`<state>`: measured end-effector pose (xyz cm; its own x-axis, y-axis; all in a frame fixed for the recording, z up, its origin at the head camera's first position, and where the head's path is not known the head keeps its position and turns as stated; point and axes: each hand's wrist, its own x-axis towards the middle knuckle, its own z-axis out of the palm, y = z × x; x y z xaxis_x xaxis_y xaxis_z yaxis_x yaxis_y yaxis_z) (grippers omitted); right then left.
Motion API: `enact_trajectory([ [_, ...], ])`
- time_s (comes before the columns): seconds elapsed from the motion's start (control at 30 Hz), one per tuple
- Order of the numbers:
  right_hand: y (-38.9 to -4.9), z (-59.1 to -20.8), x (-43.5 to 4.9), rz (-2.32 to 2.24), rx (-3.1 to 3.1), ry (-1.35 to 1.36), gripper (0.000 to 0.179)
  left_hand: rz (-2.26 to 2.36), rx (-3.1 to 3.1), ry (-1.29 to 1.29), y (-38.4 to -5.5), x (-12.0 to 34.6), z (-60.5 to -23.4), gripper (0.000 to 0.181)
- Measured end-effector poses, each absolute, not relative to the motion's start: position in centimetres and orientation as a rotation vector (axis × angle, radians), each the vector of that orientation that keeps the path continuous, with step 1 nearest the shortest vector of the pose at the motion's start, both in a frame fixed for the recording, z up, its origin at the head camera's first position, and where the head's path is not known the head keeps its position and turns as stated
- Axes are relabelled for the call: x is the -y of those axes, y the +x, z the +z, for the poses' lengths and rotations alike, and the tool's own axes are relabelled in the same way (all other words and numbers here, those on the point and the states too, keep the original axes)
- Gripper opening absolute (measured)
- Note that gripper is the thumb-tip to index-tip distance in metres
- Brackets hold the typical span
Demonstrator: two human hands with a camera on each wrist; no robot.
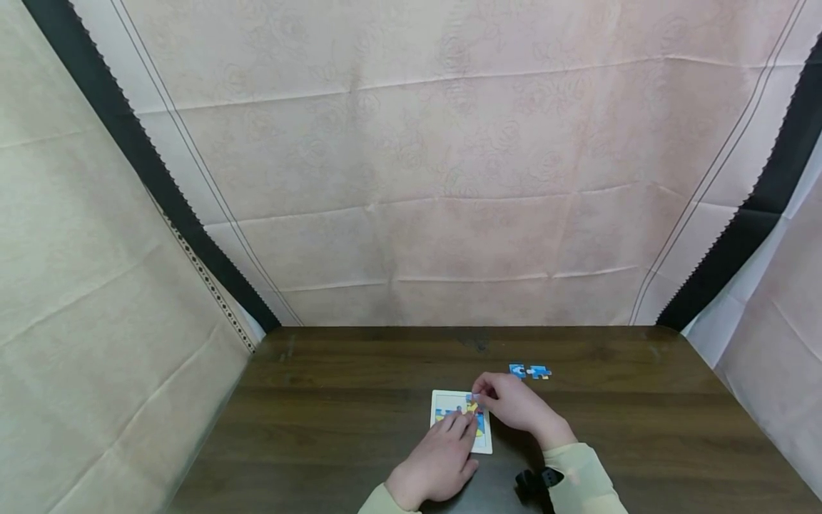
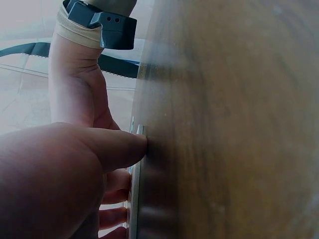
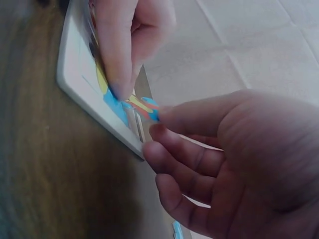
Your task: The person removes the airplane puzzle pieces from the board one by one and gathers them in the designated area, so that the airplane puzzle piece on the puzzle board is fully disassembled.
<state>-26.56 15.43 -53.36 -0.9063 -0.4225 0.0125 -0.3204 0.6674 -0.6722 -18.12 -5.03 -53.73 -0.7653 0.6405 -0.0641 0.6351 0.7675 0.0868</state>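
Observation:
A small white-framed jigsaw puzzle (image 1: 482, 449) lies flat on the table with blue and yellow pieces in it. My left hand (image 1: 439, 459) rests over its lower left part, the fingers stretched onto the pieces and covering some of them. In the left wrist view the thumb (image 2: 127, 148) is at the board's edge. Over the upper right corner, my right hand (image 1: 519, 405) pinches a puzzle piece (image 3: 148, 110) between thumb and forefinger. That piece is blue, yellow and orange, tilted, close to the left fingertips; whether it touches its slot I cannot tell.
Two loose blue puzzle pieces (image 1: 539, 372) lie side by side on the dark wooden table (image 1: 334, 400), beyond the right hand. Pale cloth (image 1: 449, 178) hangs behind the table and at both sides. A black device (image 1: 539, 480) is strapped to the right wrist.

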Motion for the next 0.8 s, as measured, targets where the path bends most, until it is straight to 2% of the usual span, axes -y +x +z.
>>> enact_trajectory([
  [0.8, -26.55, -53.48, -15.89, -1.101, -2.682, -0.652, 0.013, 0.100, -2.853, 1.024, -18.33, 4.99, -54.12, 0.064],
])
